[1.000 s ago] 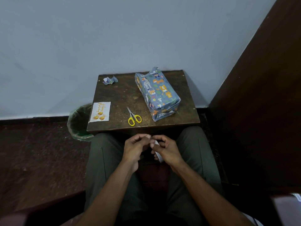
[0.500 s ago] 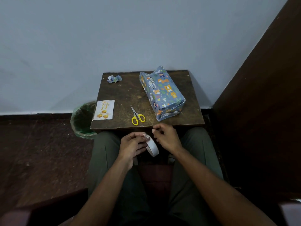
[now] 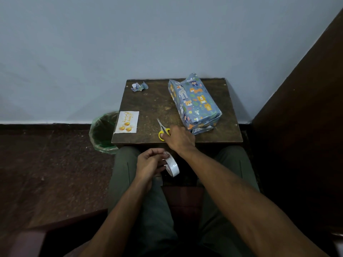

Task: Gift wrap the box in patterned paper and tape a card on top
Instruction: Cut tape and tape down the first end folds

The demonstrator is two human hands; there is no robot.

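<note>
The wooden table [image 3: 148, 108] carries the wrapped box [image 3: 194, 102] at its far right and the card [image 3: 128, 121] at its near-left edge. Right hand [image 3: 179, 139] fingers curl onto the yellow-handled scissors [image 3: 163, 129]. Left hand [image 3: 148, 163] pinches the tape roll [image 3: 172, 166] below the table's near edge.

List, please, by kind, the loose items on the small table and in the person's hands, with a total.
Wrapped box: 1
Greeting card: 1
Scissors: 1, right hand on the handles
Paper scrap: 1
Tape roll: 1, held by left hand
Total: 5
</note>
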